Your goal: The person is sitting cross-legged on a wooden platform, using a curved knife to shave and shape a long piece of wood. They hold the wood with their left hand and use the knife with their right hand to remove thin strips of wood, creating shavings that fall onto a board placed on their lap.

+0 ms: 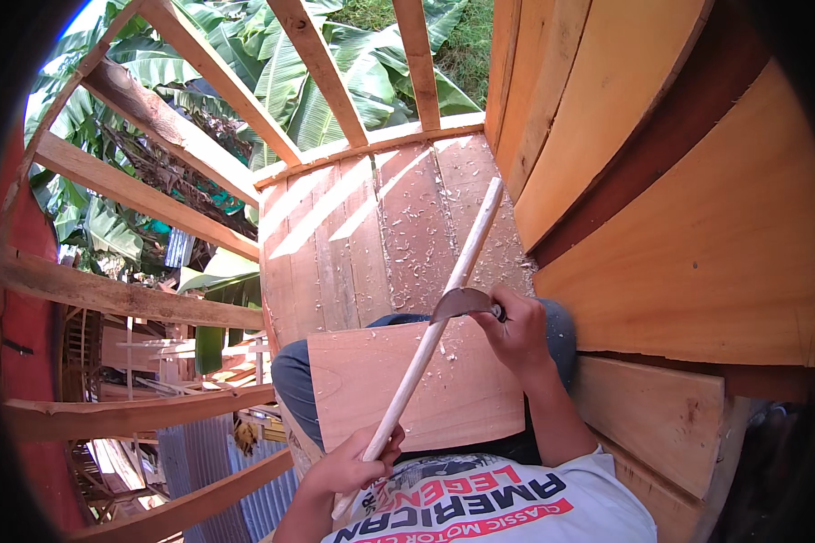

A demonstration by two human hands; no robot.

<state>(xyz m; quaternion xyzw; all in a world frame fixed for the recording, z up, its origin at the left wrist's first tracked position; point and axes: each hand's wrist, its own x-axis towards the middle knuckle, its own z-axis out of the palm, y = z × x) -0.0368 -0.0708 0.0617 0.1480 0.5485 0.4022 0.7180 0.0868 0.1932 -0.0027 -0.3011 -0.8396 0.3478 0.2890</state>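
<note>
My left hand (357,463) is wrapped round the lower part of a long, pale, peeled wooden stick (473,242), close to my shirt. The stick slants up and away to the right, over my lap. My right hand (519,333) grips a knife (460,303) with a dark curved blade; most of its handle is hidden in the fingers. The blade lies across the stick around its middle. Beneath them, a flat wooden board (358,366) rests across my thighs, with a few shavings on it.
Curled shavings are scattered over the plank floor (340,249) ahead. Wooden railing slats (167,210) border the left and far sides, with banana leaves (290,81) beyond. A plank wall (679,253) stands close on the right. Corrugated metal sheets (199,475) show below left.
</note>
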